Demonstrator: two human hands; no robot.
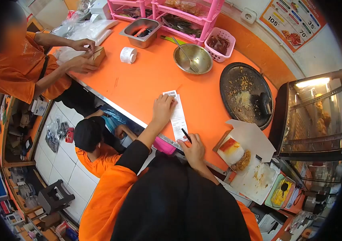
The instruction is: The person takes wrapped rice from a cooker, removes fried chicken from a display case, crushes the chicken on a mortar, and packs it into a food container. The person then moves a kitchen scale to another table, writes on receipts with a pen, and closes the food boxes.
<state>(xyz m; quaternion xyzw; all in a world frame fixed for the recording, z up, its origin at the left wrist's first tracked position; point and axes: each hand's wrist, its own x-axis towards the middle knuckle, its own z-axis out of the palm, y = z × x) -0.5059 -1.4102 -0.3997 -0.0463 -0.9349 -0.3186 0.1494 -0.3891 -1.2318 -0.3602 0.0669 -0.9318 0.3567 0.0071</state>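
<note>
A long white receipt lies on the orange table near its front edge. My left hand rests on the receipt's upper part, fingers stretched over the paper and grasping nothing. At its lower end, my right hand grips a black pen, which slants over the paper. To the right of that hand stands an opened food box with white rice topped by red and yellow sauce and a piece of breaded fried food.
A crumb-covered black tray, metal bowl with a fork and receipt roll stand on the table. A lit display case borders the right. One co-worker holds a brown box; another is low beside the table.
</note>
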